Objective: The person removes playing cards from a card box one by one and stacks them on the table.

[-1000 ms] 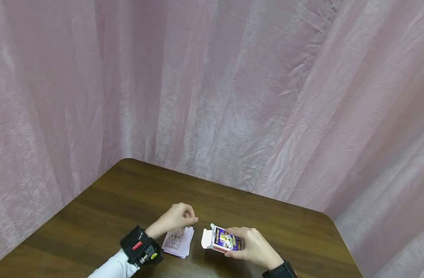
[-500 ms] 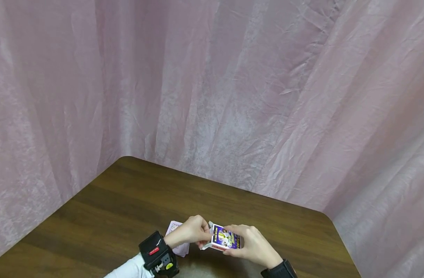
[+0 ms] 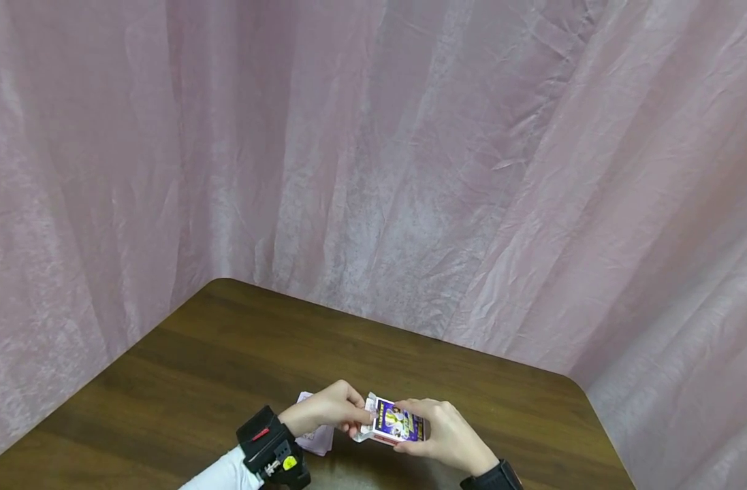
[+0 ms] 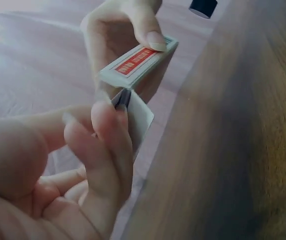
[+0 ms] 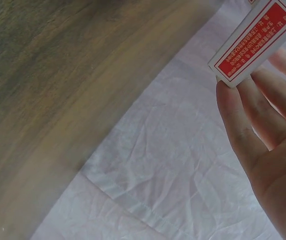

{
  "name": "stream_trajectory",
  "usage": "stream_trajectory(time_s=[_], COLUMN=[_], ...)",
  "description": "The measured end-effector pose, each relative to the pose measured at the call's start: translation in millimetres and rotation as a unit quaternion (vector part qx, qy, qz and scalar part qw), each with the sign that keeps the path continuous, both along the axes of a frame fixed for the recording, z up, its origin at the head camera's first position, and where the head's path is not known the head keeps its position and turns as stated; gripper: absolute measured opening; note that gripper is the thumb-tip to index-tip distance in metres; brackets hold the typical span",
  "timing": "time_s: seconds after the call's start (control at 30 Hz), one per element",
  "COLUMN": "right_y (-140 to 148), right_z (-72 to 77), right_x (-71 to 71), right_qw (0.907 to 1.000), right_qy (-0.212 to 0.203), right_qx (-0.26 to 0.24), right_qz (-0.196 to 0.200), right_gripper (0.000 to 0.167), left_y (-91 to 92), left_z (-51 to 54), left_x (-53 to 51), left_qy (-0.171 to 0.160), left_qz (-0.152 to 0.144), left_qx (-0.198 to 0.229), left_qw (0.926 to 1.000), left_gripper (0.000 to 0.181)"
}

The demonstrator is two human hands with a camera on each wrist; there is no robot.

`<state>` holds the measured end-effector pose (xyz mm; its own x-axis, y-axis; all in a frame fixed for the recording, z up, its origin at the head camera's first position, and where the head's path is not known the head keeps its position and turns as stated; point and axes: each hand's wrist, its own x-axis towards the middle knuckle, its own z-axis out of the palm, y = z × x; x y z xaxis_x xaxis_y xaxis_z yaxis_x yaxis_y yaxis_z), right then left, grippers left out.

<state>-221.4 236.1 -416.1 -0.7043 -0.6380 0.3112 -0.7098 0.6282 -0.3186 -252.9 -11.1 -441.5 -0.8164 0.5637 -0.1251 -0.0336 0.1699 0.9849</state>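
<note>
My right hand grips a purple, yellow and white playing card box by its sides, thumb near me and fingers on the far side. The box's open end faces left, its white flap folded out. At that mouth my left hand pinches what looks like pink-white playing cards partly out of the box; the fingers hide most of them. A loose stack of pink-backed cards lies on the table under my left wrist, partly covered. The right wrist view shows the box's red label above the fingertips.
The brown wooden table extends beyond both hands, with rounded far corners. Pink curtains hang behind and beside it. A black device is strapped on my left wrist, and a black band circles the right.
My left hand has moved right from above the card stack to the box's open end, then drawn back slightly left. The right hand and box have stayed nearly still.
</note>
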Motion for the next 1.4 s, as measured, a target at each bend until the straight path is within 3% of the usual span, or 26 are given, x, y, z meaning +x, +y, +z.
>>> stream_trajectory(time_s=[0.23,0.43,0.6,0.93,1.27,1.4], right_y=[3.9,5.2,6.2,6.8,7.1,7.5], right_z=[0.1,0.9,1.8,-1.2,-3.2,-4.4], right_x=[0.6,-0.6,-1.2,-0.5,-1.4,-1.9], right_qw=[0.9999,0.9999,0.9999,0.9997,0.9997,0.9999], right_qy=[-0.007,-0.008,-0.001,-0.015,-0.014,-0.008], right_qx=[0.003,0.007,0.010,0.005,0.004,0.003], right_qz=[-0.007,-0.009,-0.014,-0.018,-0.020,-0.013], right_gripper=[0.054,0.054,0.054,0.054,0.053,0.053], left_y=[-11.5,-26.5,-41.4,-71.0,-87.9,-93.9], left_z=[-2.2,-3.5,-3.3,-0.1,0.2,-1.7], left_x=[-2.4,-7.6,-11.7,-17.8,-22.3,-23.8], left_qy=[-0.043,-0.061,-0.063,-0.067,-0.080,-0.085], left_qz=[-0.042,-0.063,-0.071,-0.052,-0.051,-0.038], left_qx=[0.082,0.103,0.117,0.098,0.121,0.129], left_qw=[0.9948,0.9908,0.9885,0.9915,0.9880,0.9873], left_gripper=[0.020,0.025,0.018,0.010,0.009,0.012])
